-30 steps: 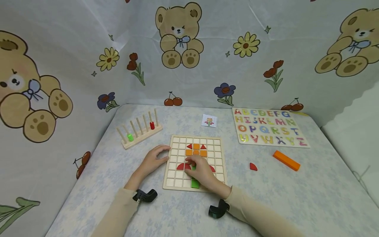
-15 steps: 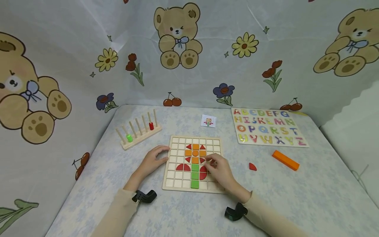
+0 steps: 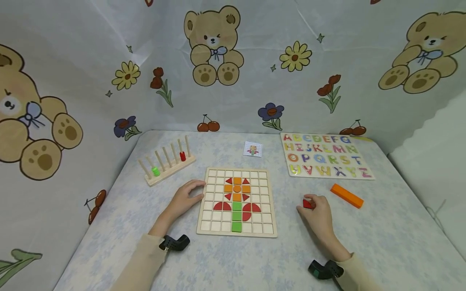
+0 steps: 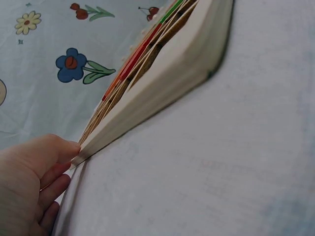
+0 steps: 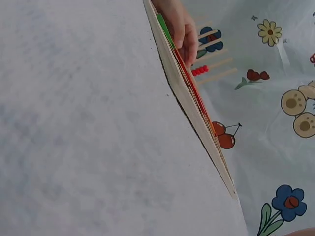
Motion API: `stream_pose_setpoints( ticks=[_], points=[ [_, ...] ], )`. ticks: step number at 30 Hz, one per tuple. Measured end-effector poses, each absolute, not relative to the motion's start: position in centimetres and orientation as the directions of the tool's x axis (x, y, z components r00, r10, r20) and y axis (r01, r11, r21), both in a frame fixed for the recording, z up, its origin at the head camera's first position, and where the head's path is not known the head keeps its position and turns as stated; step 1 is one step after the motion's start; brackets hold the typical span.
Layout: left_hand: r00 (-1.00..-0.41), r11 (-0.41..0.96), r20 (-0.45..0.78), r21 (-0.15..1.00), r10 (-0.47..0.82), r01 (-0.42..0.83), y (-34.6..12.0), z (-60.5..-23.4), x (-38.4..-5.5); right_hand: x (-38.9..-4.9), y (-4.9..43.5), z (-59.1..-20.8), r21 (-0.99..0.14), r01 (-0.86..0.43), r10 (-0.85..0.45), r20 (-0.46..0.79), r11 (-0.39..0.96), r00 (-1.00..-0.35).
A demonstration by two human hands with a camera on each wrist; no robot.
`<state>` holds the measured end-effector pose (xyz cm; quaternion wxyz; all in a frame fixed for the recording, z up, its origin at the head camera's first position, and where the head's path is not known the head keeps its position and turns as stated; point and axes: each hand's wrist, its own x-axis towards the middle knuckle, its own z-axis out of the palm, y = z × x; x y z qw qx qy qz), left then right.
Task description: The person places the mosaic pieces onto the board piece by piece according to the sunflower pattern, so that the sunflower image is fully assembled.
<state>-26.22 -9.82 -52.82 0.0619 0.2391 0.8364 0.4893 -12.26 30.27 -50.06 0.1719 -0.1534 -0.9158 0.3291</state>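
Observation:
A square wooden grid board (image 3: 214,228) lies on the table, set with orange and green squares, red triangles, red quarter circles and an orange round piece. My left hand (image 3: 185,200) rests at its left edge, thumb and index fingertips at the frame. The left wrist view has that thumb touching the board's rim (image 4: 147,115), the other fingers loosely bent beside it. Right of the board, my right hand (image 3: 320,214) pinches a red quarter-circle tile (image 3: 307,204) between thumb and index finger, at the tabletop. Only a sliver of skin shows low in the right wrist view.
An orange bar (image 3: 347,196) lies just right of my right hand. Behind it is an alphabet board (image 3: 327,155). A small pattern card (image 3: 253,149) sits beyond the grid board. At back left stands a wooden peg rack (image 3: 169,169) with green and red beads.
My right hand has left the grid board and moved right to the loose red quarter-circle tile, which it now pinches. My left hand stays at the board's edge. The view has shifted slightly.

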Motion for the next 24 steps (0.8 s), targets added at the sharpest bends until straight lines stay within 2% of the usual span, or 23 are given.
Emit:
stream_pose_setpoints(
  ticks=[5,19,24],
  points=[
    [-0.88,0.404,0.131,0.85,0.457,0.337,-9.87,-52.8,-26.1,-12.31,30.36,-50.02,-0.659,0.166,0.358,0.167,0.734,-0.919],
    [-0.883,0.399,0.132,0.855,0.451,0.332,-9.82,-52.58,-26.19,-12.62,30.23,-50.6,-0.677,0.052,0.319,0.276,0.734,-0.907],
    [-0.885,0.404,0.126,0.855,0.449,0.327,-9.75,-52.7,-26.27,-12.53,30.19,-50.76,-0.679,0.049,0.319,0.278,0.733,-0.906]
  ],
)
